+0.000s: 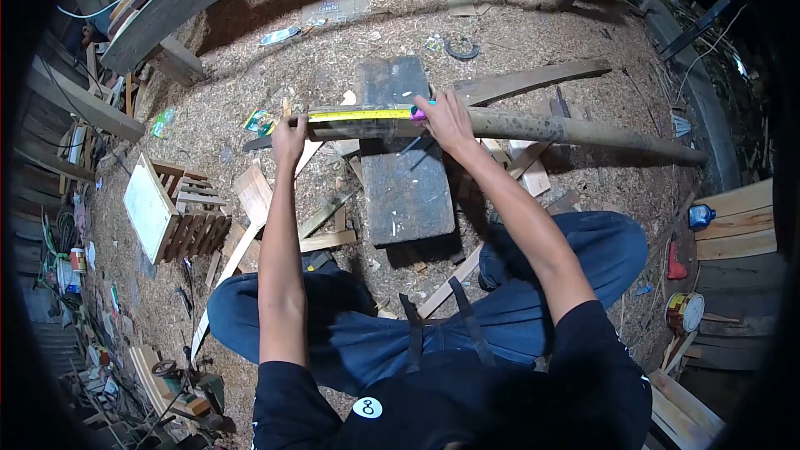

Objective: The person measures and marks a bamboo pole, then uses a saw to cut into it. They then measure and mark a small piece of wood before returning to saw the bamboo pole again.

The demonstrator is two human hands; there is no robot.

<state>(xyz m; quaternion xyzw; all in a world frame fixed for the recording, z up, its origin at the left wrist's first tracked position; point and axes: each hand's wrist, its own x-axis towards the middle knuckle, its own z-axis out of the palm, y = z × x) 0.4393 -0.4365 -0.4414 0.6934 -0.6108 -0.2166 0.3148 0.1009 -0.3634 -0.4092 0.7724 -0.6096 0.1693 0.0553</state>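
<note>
A yellow tape measure blade stretches along a long wooden pole, which lies crosswise over a dark wooden block. My left hand is closed at the left end of the blade, by the end of the pole. In my right hand is the pink tape measure case, pressed against the pole near the block. The blade looks taut between the two hands. The fingertips of my left hand are partly hidden behind the hand. A dark thin tool lies on the block just below the pole.
Wood shavings and offcuts cover the ground. A slatted wooden stool lies to the left, and a flat plank extends beyond the pole. At the right are a blue bottle and a yellow can. A thick beam crosses the upper left.
</note>
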